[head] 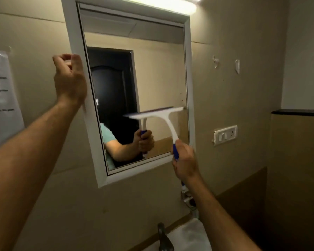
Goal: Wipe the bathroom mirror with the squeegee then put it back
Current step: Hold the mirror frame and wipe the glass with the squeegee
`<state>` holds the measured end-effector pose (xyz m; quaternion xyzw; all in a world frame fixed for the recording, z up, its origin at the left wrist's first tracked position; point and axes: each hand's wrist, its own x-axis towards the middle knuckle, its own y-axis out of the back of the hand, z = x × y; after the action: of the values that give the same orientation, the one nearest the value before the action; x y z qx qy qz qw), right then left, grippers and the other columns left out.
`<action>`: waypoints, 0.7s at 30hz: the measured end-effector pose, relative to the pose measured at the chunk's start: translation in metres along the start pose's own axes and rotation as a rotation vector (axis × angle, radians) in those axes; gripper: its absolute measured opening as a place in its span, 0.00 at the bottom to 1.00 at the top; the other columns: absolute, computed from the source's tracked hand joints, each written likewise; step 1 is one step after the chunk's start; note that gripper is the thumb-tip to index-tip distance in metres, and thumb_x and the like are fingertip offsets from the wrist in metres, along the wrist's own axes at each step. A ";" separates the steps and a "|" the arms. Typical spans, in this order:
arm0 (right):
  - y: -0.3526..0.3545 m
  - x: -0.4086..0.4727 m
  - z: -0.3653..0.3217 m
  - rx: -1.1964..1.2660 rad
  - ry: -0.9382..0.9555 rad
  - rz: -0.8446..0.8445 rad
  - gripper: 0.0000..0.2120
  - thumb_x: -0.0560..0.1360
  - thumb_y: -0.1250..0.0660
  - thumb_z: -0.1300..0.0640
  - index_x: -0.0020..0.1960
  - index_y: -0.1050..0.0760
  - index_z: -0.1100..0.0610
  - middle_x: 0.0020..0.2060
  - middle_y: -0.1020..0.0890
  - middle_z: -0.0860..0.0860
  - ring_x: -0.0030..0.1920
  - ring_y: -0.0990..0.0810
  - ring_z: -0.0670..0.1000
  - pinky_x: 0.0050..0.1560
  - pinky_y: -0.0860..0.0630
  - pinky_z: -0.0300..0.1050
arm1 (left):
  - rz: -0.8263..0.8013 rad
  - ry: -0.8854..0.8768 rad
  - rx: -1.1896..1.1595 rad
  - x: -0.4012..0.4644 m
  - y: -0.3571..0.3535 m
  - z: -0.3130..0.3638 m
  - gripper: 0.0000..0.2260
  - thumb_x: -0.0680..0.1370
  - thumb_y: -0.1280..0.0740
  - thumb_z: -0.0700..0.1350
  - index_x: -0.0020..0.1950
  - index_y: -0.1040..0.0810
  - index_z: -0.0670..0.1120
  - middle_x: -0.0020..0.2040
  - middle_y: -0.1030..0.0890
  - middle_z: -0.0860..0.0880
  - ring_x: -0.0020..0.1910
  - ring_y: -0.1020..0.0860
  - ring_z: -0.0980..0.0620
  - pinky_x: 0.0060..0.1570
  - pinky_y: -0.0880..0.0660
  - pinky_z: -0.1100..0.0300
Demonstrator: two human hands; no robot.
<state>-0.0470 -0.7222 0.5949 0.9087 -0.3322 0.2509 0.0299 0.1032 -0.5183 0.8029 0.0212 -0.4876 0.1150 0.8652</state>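
Right hand (184, 161) is wrapped tight around the blue grip of the squeegee (158, 116), down by the lower right corner of the mirror (152, 73), thumb side up and fingers curled round the handle. The white neck curves up and left from that fist, and the wide white head with its dark blade sits across the glass in the lower right part of the mirror, tilted a bit so the right end is higher and almost reaches the right edge of the frame. It's a little blurry, so I can't tell whether the whole blade is flat on the glass, but it looks to be right against it. Left hand (70, 79) is up on the left edge of the white mirror frame (188, 51), about halfway up, with the fingers loosely curled and the thumb side over the frame; can't say for sure if it's really gripping the frame or just resting there, nothing else is in it. In the reflection you can see a dark door, a teal sleeve and the fist on the squeegee handle. Above the top edge of the mirror there's a bright light bar (163, 2). On the wall left of the mirror hangs a sheet of paper (2, 98), text too blurry to read. Right of the mirror there's a switch plate (225, 134) and two small hooks (237, 66) higher up. At the bottom, a dark tap (163, 238) sits over the white basin (192, 236).
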 end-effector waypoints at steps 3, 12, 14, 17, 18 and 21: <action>-0.005 0.035 -0.031 -0.014 0.076 0.044 0.21 0.75 0.47 0.40 0.36 0.29 0.54 0.28 0.32 0.51 0.28 0.34 0.50 0.30 0.37 0.45 | 0.016 -0.002 -0.001 0.016 -0.008 0.006 0.16 0.84 0.49 0.50 0.67 0.36 0.44 0.52 0.26 0.47 0.39 0.28 0.57 0.31 0.35 0.73; 0.002 0.024 0.011 -0.026 0.087 0.038 0.20 0.74 0.45 0.39 0.43 0.29 0.55 0.30 0.30 0.51 0.29 0.31 0.49 0.28 0.34 0.43 | 0.105 0.023 -0.060 0.004 -0.021 0.004 0.15 0.85 0.51 0.49 0.68 0.36 0.44 0.40 0.27 0.52 0.33 0.31 0.58 0.30 0.34 0.67; 0.000 0.042 -0.017 0.003 0.157 0.014 0.15 0.79 0.46 0.45 0.49 0.30 0.56 0.33 0.29 0.52 0.29 0.31 0.48 0.26 0.33 0.39 | 0.109 0.023 -0.044 0.011 -0.020 0.005 0.09 0.85 0.50 0.49 0.60 0.37 0.46 0.48 0.26 0.45 0.38 0.29 0.50 0.34 0.38 0.63; -0.002 0.075 -0.078 0.111 0.213 -0.034 0.09 0.82 0.47 0.54 0.57 0.34 0.58 0.37 0.28 0.55 0.26 0.33 0.47 0.21 0.36 0.38 | 0.105 0.035 -0.001 0.031 -0.020 0.019 0.11 0.84 0.50 0.54 0.57 0.40 0.47 0.53 0.25 0.43 0.46 0.28 0.48 0.37 0.35 0.60; -0.002 0.086 -0.097 0.117 0.225 -0.033 0.09 0.82 0.47 0.54 0.58 0.34 0.56 0.37 0.28 0.55 0.25 0.33 0.47 0.21 0.37 0.39 | 0.102 0.048 -0.006 0.039 -0.021 0.024 0.14 0.83 0.50 0.56 0.60 0.39 0.46 0.54 0.26 0.45 0.47 0.28 0.49 0.40 0.34 0.59; 0.000 0.116 -0.142 0.092 0.277 -0.011 0.09 0.81 0.46 0.52 0.61 0.35 0.50 0.38 0.27 0.55 0.24 0.32 0.47 0.22 0.36 0.39 | 0.094 0.050 -0.029 0.050 -0.026 0.034 0.22 0.83 0.51 0.58 0.69 0.40 0.43 0.59 0.24 0.44 0.49 0.26 0.49 0.46 0.32 0.57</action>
<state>-0.0332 -0.7588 0.7741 0.8675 -0.3081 0.3888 0.0352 0.1049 -0.5400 0.8650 -0.0169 -0.4681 0.1489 0.8709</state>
